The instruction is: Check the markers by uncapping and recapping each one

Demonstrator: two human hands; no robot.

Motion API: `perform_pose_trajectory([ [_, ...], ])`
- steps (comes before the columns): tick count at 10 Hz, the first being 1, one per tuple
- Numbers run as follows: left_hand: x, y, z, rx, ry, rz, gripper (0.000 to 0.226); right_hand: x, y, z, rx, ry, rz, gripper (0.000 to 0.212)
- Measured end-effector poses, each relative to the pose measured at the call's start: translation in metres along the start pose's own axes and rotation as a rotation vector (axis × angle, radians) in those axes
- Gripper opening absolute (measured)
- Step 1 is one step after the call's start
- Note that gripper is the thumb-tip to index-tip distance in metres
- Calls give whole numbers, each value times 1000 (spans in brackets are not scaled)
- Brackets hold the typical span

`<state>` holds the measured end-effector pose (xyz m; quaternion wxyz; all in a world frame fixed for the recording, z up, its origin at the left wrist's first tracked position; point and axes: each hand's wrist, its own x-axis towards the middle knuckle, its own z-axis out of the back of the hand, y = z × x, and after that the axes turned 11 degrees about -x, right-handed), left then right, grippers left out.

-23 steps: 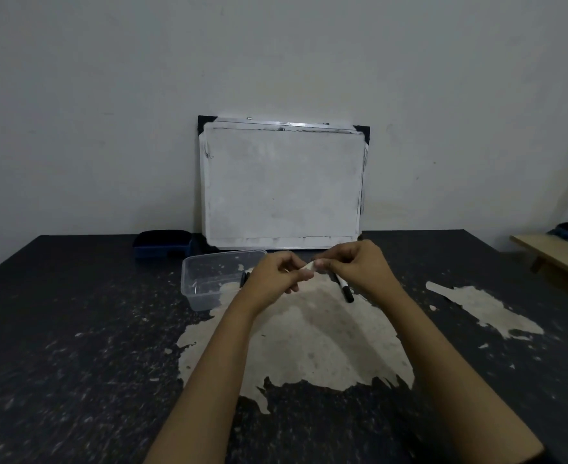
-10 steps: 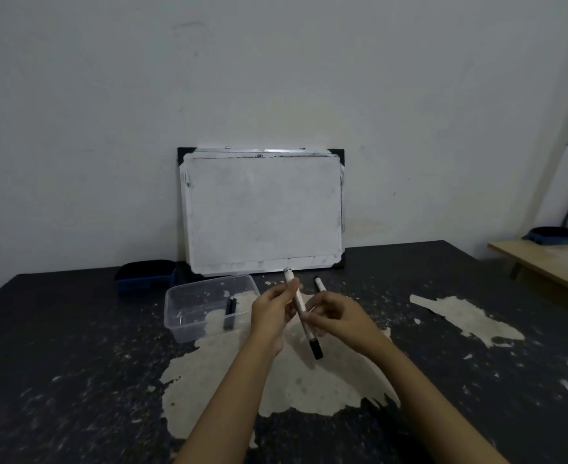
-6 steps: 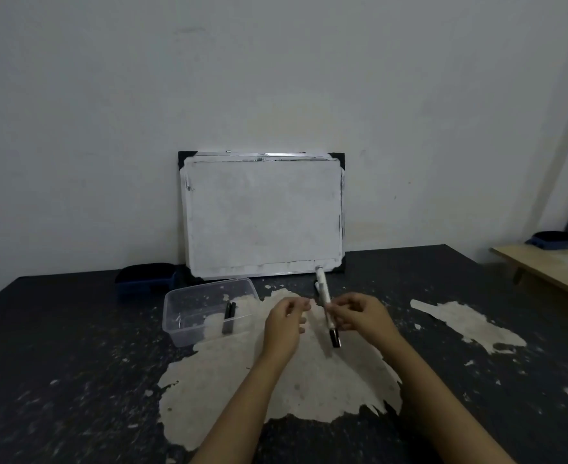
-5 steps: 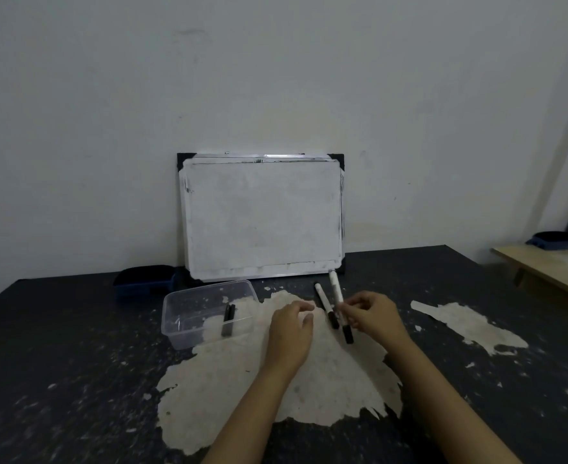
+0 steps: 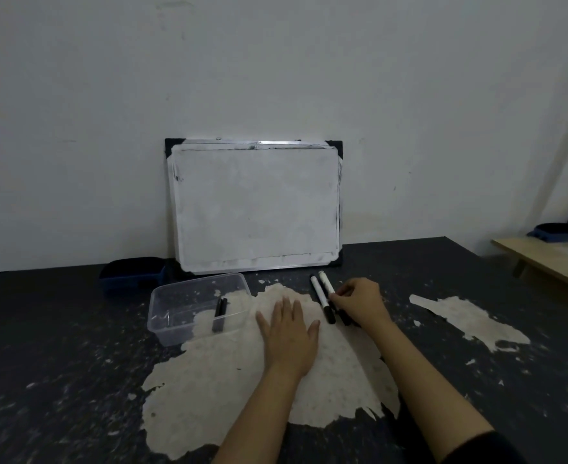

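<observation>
Since half a second ago, left hand (image 5: 287,333) has been lowered flat and empty, fingers spread, onto table (image 5: 75,380); right hand (image 5: 359,304) has been brought down, fingertips pinched on second marker (image 5: 326,287), laid just beside first marker (image 5: 321,298). Listed largest first: whiteboard (image 5: 256,205), clear container (image 5: 197,306) holding two dark markers (image 5: 219,314). Judged about half done: two capped and laid out, two unchecked.

place: probably workshop | cues: worn, peeling table (image 5: 75,380); whiteboard (image 5: 256,209); bare wall (image 5: 276,61)
</observation>
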<state>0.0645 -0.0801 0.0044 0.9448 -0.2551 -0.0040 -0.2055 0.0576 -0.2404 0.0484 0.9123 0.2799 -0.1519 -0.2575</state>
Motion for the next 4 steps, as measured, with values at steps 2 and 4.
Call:
perform_pose_trajectory([
  [2, -2, -1, 1, -4, -3, -6, 98, 1, 2, -2, -59, -42, 34, 22],
  [4, -4, -2, 5, -57, -38, -15, 63, -2, 6, 3, -50, -9, 19, 24],
])
